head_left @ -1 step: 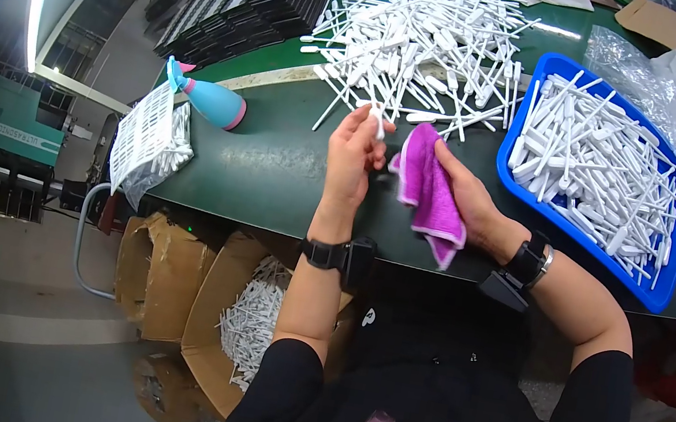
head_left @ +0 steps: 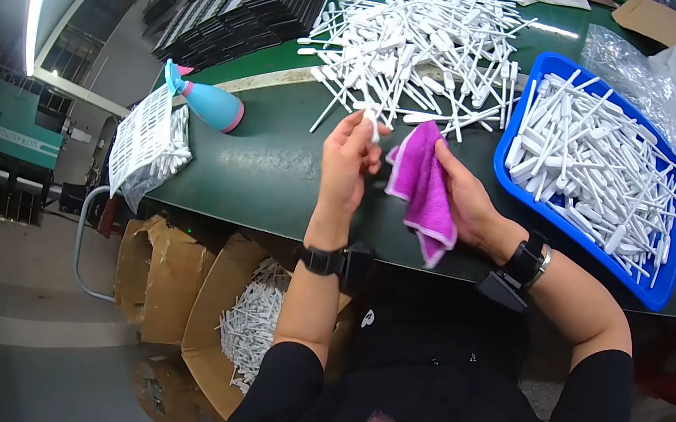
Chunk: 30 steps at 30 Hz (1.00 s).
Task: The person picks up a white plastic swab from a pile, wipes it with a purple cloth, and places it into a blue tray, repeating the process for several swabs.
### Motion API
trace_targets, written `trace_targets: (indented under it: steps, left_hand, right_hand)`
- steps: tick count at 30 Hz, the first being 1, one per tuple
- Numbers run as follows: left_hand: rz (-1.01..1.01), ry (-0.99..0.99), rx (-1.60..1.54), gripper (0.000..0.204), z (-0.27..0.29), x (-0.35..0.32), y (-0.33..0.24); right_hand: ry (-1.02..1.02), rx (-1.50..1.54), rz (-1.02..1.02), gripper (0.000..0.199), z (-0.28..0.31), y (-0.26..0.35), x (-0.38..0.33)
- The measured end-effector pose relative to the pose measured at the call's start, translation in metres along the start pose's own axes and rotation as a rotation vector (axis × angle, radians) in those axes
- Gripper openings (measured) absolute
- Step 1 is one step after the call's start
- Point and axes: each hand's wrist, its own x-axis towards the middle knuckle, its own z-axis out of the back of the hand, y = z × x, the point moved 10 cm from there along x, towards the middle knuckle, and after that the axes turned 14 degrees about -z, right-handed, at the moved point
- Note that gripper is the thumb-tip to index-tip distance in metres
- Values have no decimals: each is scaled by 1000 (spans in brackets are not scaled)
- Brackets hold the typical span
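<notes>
My left hand (head_left: 346,163) is raised over the green table (head_left: 273,173) and pinches a small white plastic stick (head_left: 371,121) between its fingertips. My right hand (head_left: 467,199) holds a purple cloth (head_left: 419,184) right beside that stick, and the cloth hangs down over the table's front edge. A large loose pile of white plastic sticks (head_left: 420,41) lies just beyond both hands. To the right stands a blue tray (head_left: 656,296) filled with more of the same sticks. Both wrists wear black bands.
A light blue spray bottle (head_left: 206,104) lies at the table's left. A white mesh basket (head_left: 140,138) hangs off the left corner. Black trays (head_left: 247,4) are stacked at the back left. Open cardboard boxes (head_left: 229,327) with white sticks stand under the table.
</notes>
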Motion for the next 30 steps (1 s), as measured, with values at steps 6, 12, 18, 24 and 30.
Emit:
trace_targets:
  steps: [6, 12, 18, 24, 30]
  left_hand:
    - [286, 157, 387, 21, -32, -62, 24]
    - [455, 204, 82, 17, -73, -129, 47]
    - [384, 197, 205, 17, -56, -149, 34]
    - [-515, 403, 1588, 18, -96, -118, -22]
    - [-503, 294, 1442, 15, -77, -92, -34]
  right_hand:
    - [76, 155, 113, 43, -10, 12, -4]
    - [283, 151, 132, 35, 5, 10, 0]
    - [126, 193, 98, 30, 6, 9, -1]
    - [89, 112, 213, 30, 0, 21, -1]
    - [71, -106, 130, 34, -25, 8, -10]
